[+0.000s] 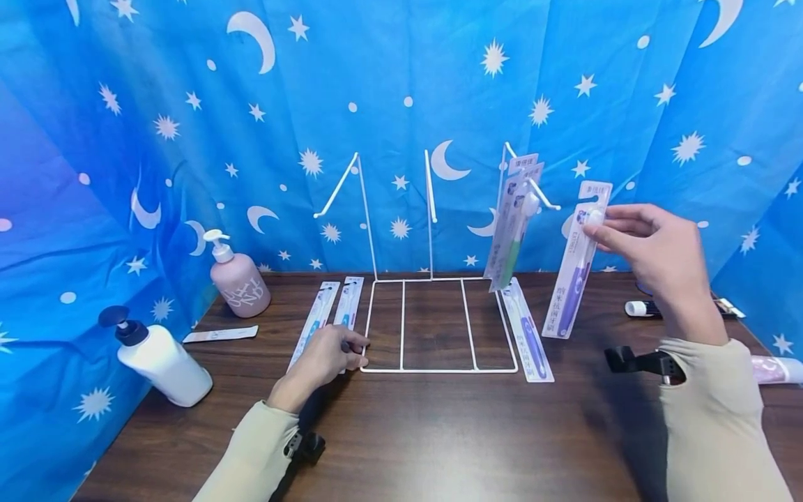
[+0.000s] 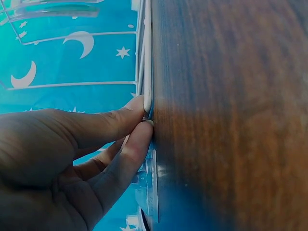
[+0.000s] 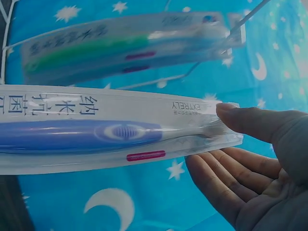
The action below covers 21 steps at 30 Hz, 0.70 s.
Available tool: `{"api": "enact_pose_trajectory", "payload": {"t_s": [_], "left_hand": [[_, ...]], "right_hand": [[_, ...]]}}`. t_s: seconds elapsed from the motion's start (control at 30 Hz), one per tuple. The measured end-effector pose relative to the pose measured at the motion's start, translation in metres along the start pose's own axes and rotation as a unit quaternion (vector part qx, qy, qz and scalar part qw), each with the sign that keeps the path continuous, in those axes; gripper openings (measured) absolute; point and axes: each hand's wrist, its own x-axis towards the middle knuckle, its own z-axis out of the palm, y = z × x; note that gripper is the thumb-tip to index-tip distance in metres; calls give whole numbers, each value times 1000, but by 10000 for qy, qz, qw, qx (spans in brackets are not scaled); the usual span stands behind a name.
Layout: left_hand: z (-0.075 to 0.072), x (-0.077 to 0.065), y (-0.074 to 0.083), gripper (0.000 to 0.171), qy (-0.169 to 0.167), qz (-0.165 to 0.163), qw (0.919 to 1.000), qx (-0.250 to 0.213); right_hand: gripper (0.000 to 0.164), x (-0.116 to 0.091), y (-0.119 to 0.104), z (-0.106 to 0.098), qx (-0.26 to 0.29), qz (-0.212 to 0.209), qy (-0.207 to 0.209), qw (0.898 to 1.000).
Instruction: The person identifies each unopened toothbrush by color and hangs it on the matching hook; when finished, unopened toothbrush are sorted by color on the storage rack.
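Observation:
My right hand (image 1: 661, 254) holds up a packaged purple toothbrush (image 1: 575, 272) by its upper end, to the right of a white wire rack (image 1: 433, 371). The right wrist view shows the thumb on the front of the toothbrush pack (image 3: 130, 132) and the fingers behind it. My left hand (image 1: 321, 359) is down at the rack's front left corner; in the left wrist view its thumb and finger pinch the base wire (image 2: 148, 72). Packaged toothbrushes (image 1: 514, 230), one with a green handle, hang on the rack's right hook (image 1: 543, 194).
Another purple toothbrush pack (image 1: 528, 331) lies right of the rack base, two blue ones (image 1: 347, 307) left. A pink pump bottle (image 1: 240, 282), a white pump bottle (image 1: 164, 366) and a flat narrow pack (image 1: 221, 334) stand or lie at left. Tubes (image 1: 778, 370) lie at right.

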Motion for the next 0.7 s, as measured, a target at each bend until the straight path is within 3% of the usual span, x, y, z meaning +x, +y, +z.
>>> {"api": "enact_pose_trajectory", "payload": {"t_s": [0.2,0.37,0.5,0.7], "left_hand": [[0,-2,0,26,-76,-25,10000,-9],[-1,-2,0,26,-35,19,10000,25],[-1,-3,-1,26,-18,34,10000,45],[0,-2,-1,25,-25,64,10000,48]], "right_hand": [[57,-15,-19,-9,539,-77,401,9977],[50,-26,-38,-13,1032,-503,740,9906],[48,-37,-52,-17,1418,-747,749,9842],[46,-58,-78,-21,1379,-1075,779,9815]]}}
